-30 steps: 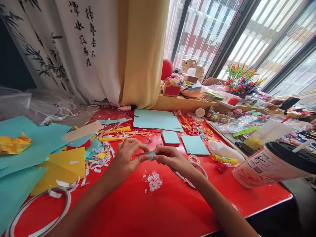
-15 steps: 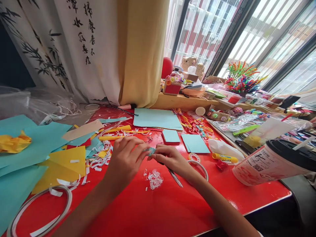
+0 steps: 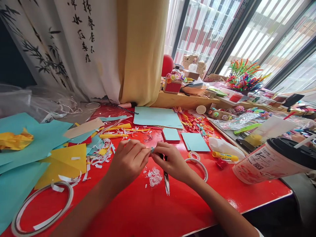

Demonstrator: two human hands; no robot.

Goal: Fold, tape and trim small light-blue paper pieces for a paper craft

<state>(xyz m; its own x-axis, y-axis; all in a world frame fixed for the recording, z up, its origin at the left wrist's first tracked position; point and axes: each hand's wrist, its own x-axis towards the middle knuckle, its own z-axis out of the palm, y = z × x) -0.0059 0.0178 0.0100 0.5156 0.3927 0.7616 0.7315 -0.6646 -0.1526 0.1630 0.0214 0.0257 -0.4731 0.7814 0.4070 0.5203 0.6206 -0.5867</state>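
Above the middle of the red table, my left hand [image 3: 130, 158] and my right hand [image 3: 172, 161] meet at the fingertips. Between them they pinch a small piece of blue paper [image 3: 152, 149], mostly hidden by the fingers. A pair of scissors [image 3: 166, 181] is also in my right hand, its blades pointing down toward me and its handles covered by the palm and fingers. Just below the hands lies a little heap of white paper snippets [image 3: 155, 176]. Two rolls of tape, a small one [image 3: 194, 156] and a larger one [image 3: 204, 171], rest beside my right wrist.
Blue sheets [image 3: 158, 117] and small blue squares [image 3: 195, 142] lie beyond the hands. Paper scraps [image 3: 101, 154], yellow paper [image 3: 66, 161] and a big tape roll [image 3: 17, 220] are at the left. A glue stick [image 3: 224, 156] and a lidded cup [image 3: 261, 163] stand at the right.
The scissors have swung from slanting right to pointing almost straight down toward me. My fingertips have come closer together, covering more of the blue paper.
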